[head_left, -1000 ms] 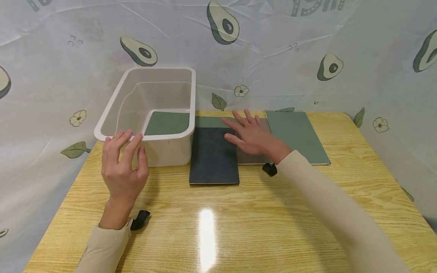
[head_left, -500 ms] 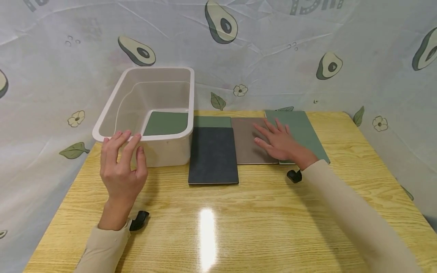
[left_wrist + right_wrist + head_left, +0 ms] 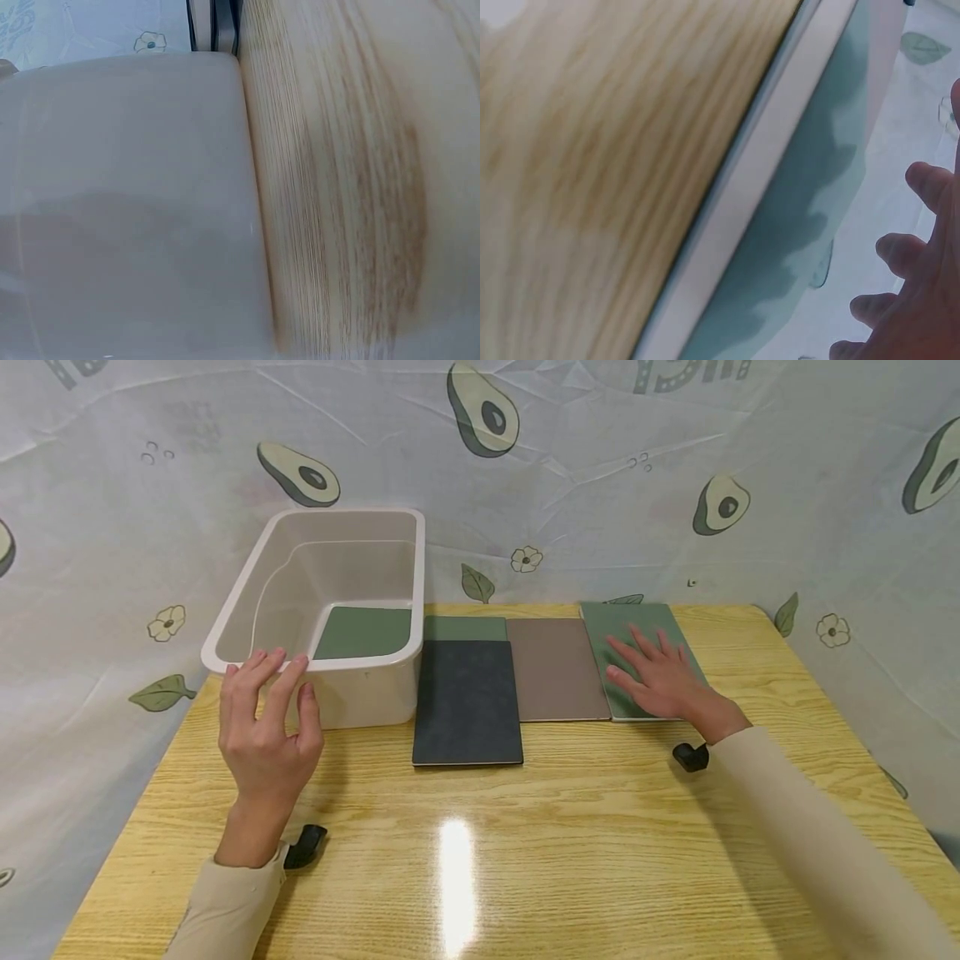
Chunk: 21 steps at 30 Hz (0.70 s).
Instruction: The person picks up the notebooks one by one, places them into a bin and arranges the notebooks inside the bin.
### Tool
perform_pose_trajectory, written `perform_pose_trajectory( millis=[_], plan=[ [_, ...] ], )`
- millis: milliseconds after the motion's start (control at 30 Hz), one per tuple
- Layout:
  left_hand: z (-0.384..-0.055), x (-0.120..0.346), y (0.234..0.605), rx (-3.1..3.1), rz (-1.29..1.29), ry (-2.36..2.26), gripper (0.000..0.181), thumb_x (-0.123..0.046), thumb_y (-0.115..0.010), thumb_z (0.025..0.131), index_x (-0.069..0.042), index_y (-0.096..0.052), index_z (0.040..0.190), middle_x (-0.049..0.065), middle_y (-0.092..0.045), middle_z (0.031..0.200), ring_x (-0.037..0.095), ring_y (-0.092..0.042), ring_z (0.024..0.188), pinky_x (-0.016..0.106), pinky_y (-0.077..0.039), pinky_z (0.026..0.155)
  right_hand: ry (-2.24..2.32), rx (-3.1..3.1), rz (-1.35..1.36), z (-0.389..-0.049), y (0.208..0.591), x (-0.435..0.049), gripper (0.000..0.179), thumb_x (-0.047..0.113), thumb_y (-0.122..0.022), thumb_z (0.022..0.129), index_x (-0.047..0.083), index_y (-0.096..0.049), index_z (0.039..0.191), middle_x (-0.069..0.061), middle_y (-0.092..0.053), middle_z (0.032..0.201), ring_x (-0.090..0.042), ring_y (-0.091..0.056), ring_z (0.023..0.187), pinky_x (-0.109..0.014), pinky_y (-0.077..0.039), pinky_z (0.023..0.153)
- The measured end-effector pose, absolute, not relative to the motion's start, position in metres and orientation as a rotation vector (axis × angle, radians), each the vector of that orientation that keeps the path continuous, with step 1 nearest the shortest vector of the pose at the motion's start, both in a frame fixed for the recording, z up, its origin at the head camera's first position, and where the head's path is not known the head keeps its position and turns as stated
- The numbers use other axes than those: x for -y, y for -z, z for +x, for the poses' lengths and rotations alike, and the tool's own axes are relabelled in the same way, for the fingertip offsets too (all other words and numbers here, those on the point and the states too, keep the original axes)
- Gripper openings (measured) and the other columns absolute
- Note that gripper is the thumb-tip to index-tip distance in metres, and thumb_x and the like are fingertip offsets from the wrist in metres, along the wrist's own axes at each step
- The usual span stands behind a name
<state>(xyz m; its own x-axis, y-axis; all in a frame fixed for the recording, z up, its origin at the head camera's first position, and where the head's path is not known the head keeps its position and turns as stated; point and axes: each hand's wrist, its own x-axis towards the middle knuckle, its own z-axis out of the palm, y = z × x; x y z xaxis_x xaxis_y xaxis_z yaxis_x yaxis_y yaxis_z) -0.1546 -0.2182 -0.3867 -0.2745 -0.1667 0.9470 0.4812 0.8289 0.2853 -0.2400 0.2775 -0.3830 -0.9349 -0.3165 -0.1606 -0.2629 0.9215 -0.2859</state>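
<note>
My left hand (image 3: 270, 739) is at the near rim of a beige plastic bin (image 3: 360, 693), fingertips touching the rim and thumb apart from it. Inside the bin lies a flat green notebook (image 3: 365, 632). Over at the right, my right hand (image 3: 667, 683) is spread above another green notebook (image 3: 622, 618), casting a shadow on its cover; it holds nothing. The right wrist view shows that notebook's pale page edge (image 3: 757, 176) and my bent fingers (image 3: 900, 253) above it. Only the bin's wall (image 3: 127, 202) fills the left wrist view's left half.
Between bin and right-hand notebook lie a brown notebook (image 3: 558, 668) and a black notebook (image 3: 468, 706). The black one overlaps a green notebook (image 3: 465, 627). A wooden table (image 3: 570, 843) carries everything, and an avocado-print cloth (image 3: 585, 485) hangs behind.
My right hand has moved rightward, from over the brown notebook to over the green notebook at the right, fingers spread. My left hand stays at the bin's rim.
</note>
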Motion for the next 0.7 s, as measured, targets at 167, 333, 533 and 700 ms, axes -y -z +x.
perform_pose_trajectory(
  millis=[167, 333, 533, 700],
  plan=[
    [-0.155, 0.219, 0.387, 1.746, -0.244, 0.634, 0.026, -0.006, -0.069, 0.091, -0.002, -0.079, 0.114, 0.022, -0.074, 0.122, 0.041, -0.067, 0.125, 0.056, -0.043, 0.122, 0.397, -2.879, -0.404, -0.233, 0.382, -0.289, 0.072, 0.057, -0.032, 0.112, 0.02, -0.016, 0.172, -0.025, 0.0, 0.179, -0.063, 0.01, 0.159, -0.084, 0.003, 0.12],
    [-0.154, 0.22, 0.387, 1.754, -0.242, 0.627, 0.026, -0.007, -0.068, 0.092, -0.003, -0.079, 0.115, 0.022, -0.074, 0.123, 0.041, -0.067, 0.126, 0.057, -0.043, 0.121, 0.392, -2.885, -0.388, -0.23, 0.386, -0.298, 0.074, 0.059, -0.031, 0.111, 0.018, -0.017, 0.172, -0.027, 0.0, 0.178, -0.065, 0.008, 0.158, -0.085, 0.002, 0.119],
    [-0.154, 0.22, 0.388, 1.763, -0.243, 0.625, 0.026, -0.008, -0.068, 0.093, -0.003, -0.079, 0.116, 0.022, -0.074, 0.124, 0.041, -0.067, 0.126, 0.057, -0.043, 0.122, 0.4, -2.882, -0.358, -0.227, 0.393, -0.308, 0.075, 0.058, -0.032, 0.111, 0.016, -0.017, 0.171, -0.029, 0.0, 0.177, -0.067, 0.008, 0.157, -0.086, 0.002, 0.118],
    [-0.154, 0.221, 0.387, 1.776, -0.249, 0.62, 0.027, -0.009, -0.068, 0.093, -0.003, -0.078, 0.117, 0.022, -0.073, 0.125, 0.041, -0.066, 0.127, 0.057, -0.042, 0.123, 0.368, -2.867, -0.324, -0.223, 0.402, -0.316, 0.076, 0.058, -0.032, 0.111, 0.015, -0.016, 0.171, -0.032, 0.002, 0.176, -0.068, 0.007, 0.156, -0.086, -0.001, 0.117]
  ],
)
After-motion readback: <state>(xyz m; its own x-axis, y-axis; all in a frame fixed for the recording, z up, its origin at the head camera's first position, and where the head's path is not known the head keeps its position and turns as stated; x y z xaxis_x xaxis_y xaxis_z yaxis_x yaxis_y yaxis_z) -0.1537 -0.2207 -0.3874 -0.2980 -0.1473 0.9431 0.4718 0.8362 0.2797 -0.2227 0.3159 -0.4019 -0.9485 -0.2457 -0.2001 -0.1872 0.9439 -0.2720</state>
